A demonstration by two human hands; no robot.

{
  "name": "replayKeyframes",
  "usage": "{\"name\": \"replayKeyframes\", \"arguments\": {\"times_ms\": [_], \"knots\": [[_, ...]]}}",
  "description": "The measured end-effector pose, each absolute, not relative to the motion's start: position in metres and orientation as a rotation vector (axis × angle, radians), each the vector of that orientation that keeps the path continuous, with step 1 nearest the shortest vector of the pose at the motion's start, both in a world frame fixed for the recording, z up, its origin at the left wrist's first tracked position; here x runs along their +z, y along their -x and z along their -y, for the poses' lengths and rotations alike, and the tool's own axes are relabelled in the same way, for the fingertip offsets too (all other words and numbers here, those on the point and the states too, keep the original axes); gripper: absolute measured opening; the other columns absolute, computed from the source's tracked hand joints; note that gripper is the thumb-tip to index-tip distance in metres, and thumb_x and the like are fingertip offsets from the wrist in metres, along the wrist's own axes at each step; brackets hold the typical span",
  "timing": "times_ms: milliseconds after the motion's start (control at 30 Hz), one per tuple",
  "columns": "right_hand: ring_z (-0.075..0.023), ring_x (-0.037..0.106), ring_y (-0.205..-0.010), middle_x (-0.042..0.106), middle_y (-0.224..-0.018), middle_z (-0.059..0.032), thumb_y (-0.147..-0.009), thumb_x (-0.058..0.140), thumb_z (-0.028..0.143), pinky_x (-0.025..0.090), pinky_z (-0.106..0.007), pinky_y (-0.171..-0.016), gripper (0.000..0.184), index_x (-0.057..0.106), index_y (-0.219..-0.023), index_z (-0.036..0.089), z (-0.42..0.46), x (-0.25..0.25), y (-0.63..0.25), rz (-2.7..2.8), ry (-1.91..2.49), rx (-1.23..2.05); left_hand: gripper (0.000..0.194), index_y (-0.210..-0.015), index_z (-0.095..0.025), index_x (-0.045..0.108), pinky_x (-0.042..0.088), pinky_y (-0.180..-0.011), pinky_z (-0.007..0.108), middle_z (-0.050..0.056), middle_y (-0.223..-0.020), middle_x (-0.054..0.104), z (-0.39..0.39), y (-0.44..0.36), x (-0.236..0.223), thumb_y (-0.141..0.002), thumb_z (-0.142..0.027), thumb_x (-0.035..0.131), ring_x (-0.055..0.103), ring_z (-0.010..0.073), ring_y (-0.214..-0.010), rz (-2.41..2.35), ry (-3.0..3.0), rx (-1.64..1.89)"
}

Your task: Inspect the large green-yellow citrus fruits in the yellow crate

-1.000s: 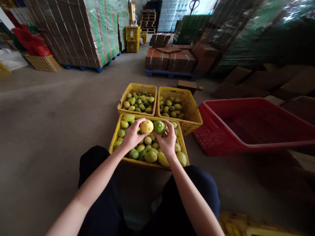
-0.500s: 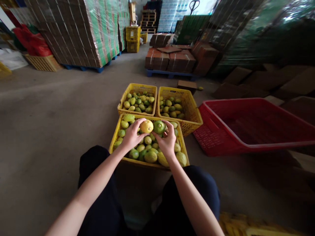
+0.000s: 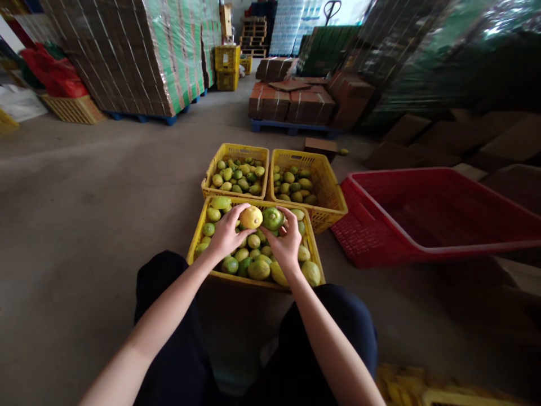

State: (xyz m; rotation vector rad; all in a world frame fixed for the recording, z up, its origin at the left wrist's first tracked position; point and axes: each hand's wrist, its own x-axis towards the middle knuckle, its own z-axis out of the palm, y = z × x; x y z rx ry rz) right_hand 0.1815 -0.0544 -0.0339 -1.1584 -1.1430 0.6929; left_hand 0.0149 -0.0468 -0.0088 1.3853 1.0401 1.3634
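Between the thumb and fingers of my left hand (image 3: 227, 234) is a yellow lemon (image 3: 251, 217), its tip turned toward me. My right hand (image 3: 287, 239) grips a green lemon (image 3: 273, 219) close beside it; whether the two fruits touch I cannot tell. Both are held up over the near yellow crate (image 3: 194, 234), which is full of green and yellowish lemons (image 3: 258, 269). Behind it stand a left yellow crate (image 3: 205, 183) and a right yellow crate (image 3: 333, 189), each holding more lemons.
A large red crate (image 3: 363, 225) lies to the right. Flattened cardboard (image 3: 439, 135) is piled beyond it. Strapped cartons rest on a blue pallet (image 3: 291, 127) farther back, and a tall wrapped stack (image 3: 127, 62) rises at the left. One lemon (image 3: 343, 151) sits on the floor near a small box (image 3: 320, 148).
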Motion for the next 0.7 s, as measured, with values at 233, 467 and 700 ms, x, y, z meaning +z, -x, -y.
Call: {"name": "replayKeyframes", "arguments": {"times_ms": [233, 467, 700], "knots": [[-0.0272, 0.066, -0.113, 0.070, -0.122, -0.0047, -0.069, 0.086, 0.040, 0.056, -0.046, -0.099, 0.054, 0.064, -0.117, 0.031, 0.054, -0.035, -0.181, 1.137, 1.170, 0.703, 0.053, -0.106, -0.029, 0.074, 0.039, -0.122, 0.036, 0.004, -0.127, 0.074, 0.047, -0.015, -0.007, -0.060, -0.014, 0.096, 0.061, 0.0291, -0.134, -1.063, -1.350, 1.381], [-0.0295, 0.069, -0.109, 0.072, -0.120, -0.0071, -0.069, 0.086, 0.043, 0.058, -0.047, -0.092, 0.057, 0.062, -0.119, 0.028, 0.048, -0.048, -0.184, 1.195, 1.176, 0.617, 0.056, -0.128, -0.026, 0.062, 0.052, -0.113, 0.044, 0.009, -0.134, 0.073, 0.038, -0.009, -0.024, -0.079, -0.024, 0.087, 0.068, 0.0298, -0.126, -1.242, -1.977, 1.276], [-0.0301, 0.069, -0.111, 0.072, -0.122, -0.0082, -0.072, 0.082, 0.041, 0.058, -0.047, -0.092, 0.055, 0.062, -0.121, 0.027, 0.048, -0.050, -0.184, 1.204, 1.179, 0.605, 0.057, -0.134, -0.026, 0.059, 0.054, -0.109, 0.043, 0.010, -0.134, 0.072, 0.035, -0.005, -0.034, -0.083, -0.030, 0.084, 0.069, 0.0296, -0.124, -1.220, -2.114, 1.308]]}}
